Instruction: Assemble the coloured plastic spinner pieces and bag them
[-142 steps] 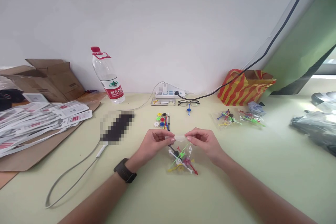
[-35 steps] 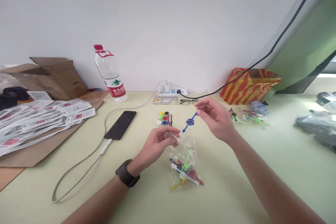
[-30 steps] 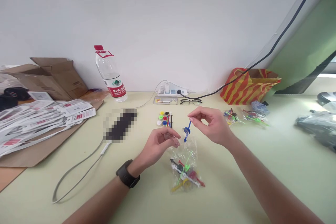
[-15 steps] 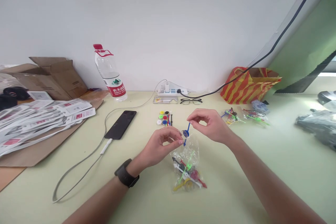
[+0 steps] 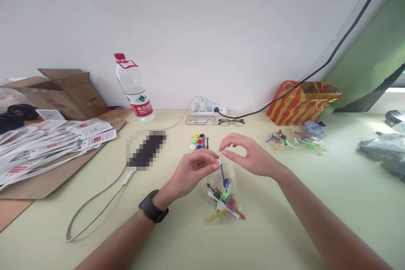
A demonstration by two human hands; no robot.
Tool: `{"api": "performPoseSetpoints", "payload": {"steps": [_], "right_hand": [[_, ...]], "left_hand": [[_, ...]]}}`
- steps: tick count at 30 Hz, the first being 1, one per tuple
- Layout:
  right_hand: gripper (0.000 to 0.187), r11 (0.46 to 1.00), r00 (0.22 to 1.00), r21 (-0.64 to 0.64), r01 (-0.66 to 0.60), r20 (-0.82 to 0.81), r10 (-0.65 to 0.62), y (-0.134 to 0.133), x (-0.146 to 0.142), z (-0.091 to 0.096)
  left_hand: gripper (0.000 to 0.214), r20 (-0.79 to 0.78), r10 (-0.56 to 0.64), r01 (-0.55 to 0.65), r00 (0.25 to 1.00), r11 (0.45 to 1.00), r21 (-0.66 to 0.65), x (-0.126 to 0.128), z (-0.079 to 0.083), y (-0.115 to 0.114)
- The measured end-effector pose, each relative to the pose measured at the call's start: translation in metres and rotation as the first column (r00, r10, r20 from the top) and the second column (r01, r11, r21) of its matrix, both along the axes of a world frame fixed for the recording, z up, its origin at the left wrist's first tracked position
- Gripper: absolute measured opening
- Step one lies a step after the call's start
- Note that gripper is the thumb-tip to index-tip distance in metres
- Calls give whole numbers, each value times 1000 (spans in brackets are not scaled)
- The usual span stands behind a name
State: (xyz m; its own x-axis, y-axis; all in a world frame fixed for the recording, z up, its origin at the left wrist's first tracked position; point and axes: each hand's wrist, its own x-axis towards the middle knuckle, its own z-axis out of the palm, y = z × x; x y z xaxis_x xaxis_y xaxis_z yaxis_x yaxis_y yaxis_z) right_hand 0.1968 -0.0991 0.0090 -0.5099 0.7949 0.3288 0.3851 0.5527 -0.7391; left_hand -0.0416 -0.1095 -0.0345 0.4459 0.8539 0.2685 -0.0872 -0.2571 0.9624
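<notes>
My left hand [image 5: 201, 171] pinches the upper edge of a clear plastic bag [image 5: 232, 177]. Inside it lie several coloured plastic arrow spinners with round discs: white, yellow, red, black and green. A blue arrow spinner [image 5: 225, 179] stands tilted in the upper part of the bag, its disc low and its tip near the opening. Above and to the right of the opening is my right hand [image 5: 249, 154], thumb and fingers apart, holding nothing. Just beyond the hands sit small coloured discs [image 5: 199, 141] beside a few thin arrow sticks [image 5: 207, 141].
Two filled bags of spinners [image 5: 280, 140] lie to the right, before a red-and-yellow striped bag [image 5: 300, 103]. Glasses [image 5: 231, 122] and a power strip [image 5: 207, 109] are at the wall. To the left are a bottle [image 5: 141, 103], a cable [image 5: 88, 202] and stacked white tags [image 5: 63, 139].
The blue spinner has gone from my right fingers down into the bag. My right hand has let go and opened. My left hand stays at the bag's edge.
</notes>
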Motion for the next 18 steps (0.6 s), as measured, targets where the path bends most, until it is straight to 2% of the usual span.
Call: {"api": "performPoseSetpoints", "payload": {"steps": [2, 4, 5, 7, 9, 11, 13, 16, 18], "right_hand": [[34, 994, 997, -98, 50, -48, -55, 2, 2, -6], [56, 958, 997, -287, 6, -75, -29, 0, 5, -15], [60, 933, 993, -359, -32, -114, -10, -2, 6, -19], [53, 910, 977, -410, -63, -212, -27, -9, 8, -25], [43, 935, 951, -353, -34, -300, -79, -18, 10, -24], [40, 970, 919, -244, 24, -376, -117, -26, 11, -17], [37, 986, 922, -158, 58, -370, -114, -31, 12, -9], [29, 988, 932, -115, 101, -337, -135, -33, 10, -5], [27, 982, 902, -118, 144, -392, -180, -33, 8, -9]], "left_hand": [[14, -3, 32, -32, 999, 999, -15, 0, 1, 0], [15, 1, 49, -49, 999, 998, -27, 0, 2, 0], [16, 7, 57, -57, 998, 998, -31, 1, 2, -1], [19, 17, 71, -70, 997, 997, -42, 1, 3, -2], [31, 44, 87, -84, 995, 995, -59, 0, 5, -4], [52, 73, 85, -81, 994, 995, -54, -2, 6, -4], [64, 65, 43, -42, 997, 999, -10, -5, 6, -4], [73, -26, -1, 3, 1000, 998, 67, -7, 4, -4], [75, -86, 5, 3, 996, 995, 96, -6, 3, -5]]}}
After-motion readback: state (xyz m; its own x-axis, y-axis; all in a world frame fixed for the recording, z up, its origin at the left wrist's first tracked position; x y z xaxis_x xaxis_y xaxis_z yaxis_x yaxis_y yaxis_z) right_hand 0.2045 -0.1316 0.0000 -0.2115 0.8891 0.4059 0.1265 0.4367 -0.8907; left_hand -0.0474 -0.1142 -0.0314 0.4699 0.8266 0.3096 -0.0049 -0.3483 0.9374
